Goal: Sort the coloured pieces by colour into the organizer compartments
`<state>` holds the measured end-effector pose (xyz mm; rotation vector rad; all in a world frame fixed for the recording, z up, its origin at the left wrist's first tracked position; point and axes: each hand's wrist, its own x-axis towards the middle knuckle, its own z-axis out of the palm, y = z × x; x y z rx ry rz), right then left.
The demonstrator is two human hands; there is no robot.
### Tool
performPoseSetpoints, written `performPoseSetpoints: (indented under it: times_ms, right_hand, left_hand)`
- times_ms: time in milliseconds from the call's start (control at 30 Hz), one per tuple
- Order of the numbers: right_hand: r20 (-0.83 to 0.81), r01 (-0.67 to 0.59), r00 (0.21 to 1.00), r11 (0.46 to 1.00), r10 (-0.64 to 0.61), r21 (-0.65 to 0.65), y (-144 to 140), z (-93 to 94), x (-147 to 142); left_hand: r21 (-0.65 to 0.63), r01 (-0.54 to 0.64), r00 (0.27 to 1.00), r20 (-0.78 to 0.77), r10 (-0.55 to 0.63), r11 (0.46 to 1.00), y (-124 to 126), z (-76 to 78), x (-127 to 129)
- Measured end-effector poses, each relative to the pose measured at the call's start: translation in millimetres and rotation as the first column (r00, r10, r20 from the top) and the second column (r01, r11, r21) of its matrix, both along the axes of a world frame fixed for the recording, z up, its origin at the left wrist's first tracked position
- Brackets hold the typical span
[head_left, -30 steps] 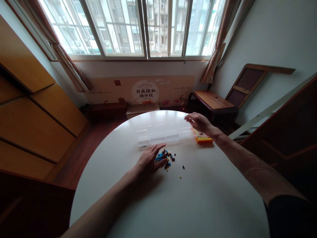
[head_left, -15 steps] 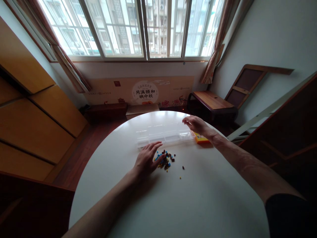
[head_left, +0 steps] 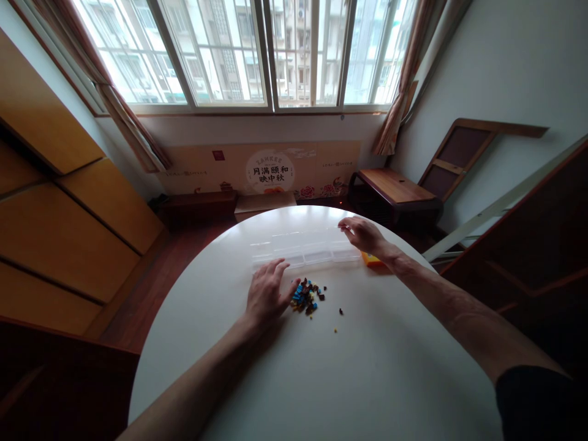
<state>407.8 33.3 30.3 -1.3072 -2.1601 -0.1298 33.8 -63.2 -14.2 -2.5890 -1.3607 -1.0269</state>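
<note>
In the head view, look first to the pile of small pieces, blue, brown and yellow, lying loose on the bench on the near side of the clear compartment tray. Beside the pile, the left hand: open, palm down, fingers apart, thumb near the pile's edge, apparently gripping nothing. Over the tray's far right end, the right hand, fingers bent and drawn together. Impossible to tell from here whether pinching the tray's thin edge or merely hovering above.

To handle this well, probably best to steady the tray first, square to the pile, before working among the pieces. Press lightly on the rim rather than on any thin clear panel, since likely to flex or skid on a smooth top. Use thumb and one fingertip for each piece, not a sweep of the palm; too easy to scatter such tiny bits. Watch for two strays to the right of the pile and nearer the viewer: a dark piece and a yellow piece. Mind also the right wrist, close against the orange box and partly hiding it; lift clear rather than drag across.
</note>
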Motion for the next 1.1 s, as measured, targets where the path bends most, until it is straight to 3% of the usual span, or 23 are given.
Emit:
performPoseSetpoints:
  times_ms: [167, 367, 633, 1100]
  right_hand:
    - [-0.025, 0.017, 1.000, 1.000, -0.016, 0.015, 1.0, -1.7, 3.6]
    - [-0.054, -0.008, 0.999, 1.000, 0.008, 0.001, -0.2, -5.0, 0.5]
    - [-0.059, -0.002, 0.998, 1.000, 0.002, 0.004, 0.5, -3.5, 0.8]
    - [-0.087, 0.004, 0.996, 1.000, -0.004, 0.004, -3.4, -4.6, -5.5]
  left_hand:
    - [-0.036, -0.012, 1.000, -0.005, 0.012, 0.999, -0.8, 0.4, 0.5]
    - [0.008, -0.004, 1.000, -0.011, 0.004, 1.000, 0.6, -1.1, -1.1]
    - [-0.106, -0.062, 0.997, -0.060, 0.055, 0.992, -3.8, 6.8, 0.1]
    - [-0.102, -0.026, 0.999, -0.047, 0.022, 0.994, -5.9, 6.3, 3.3]
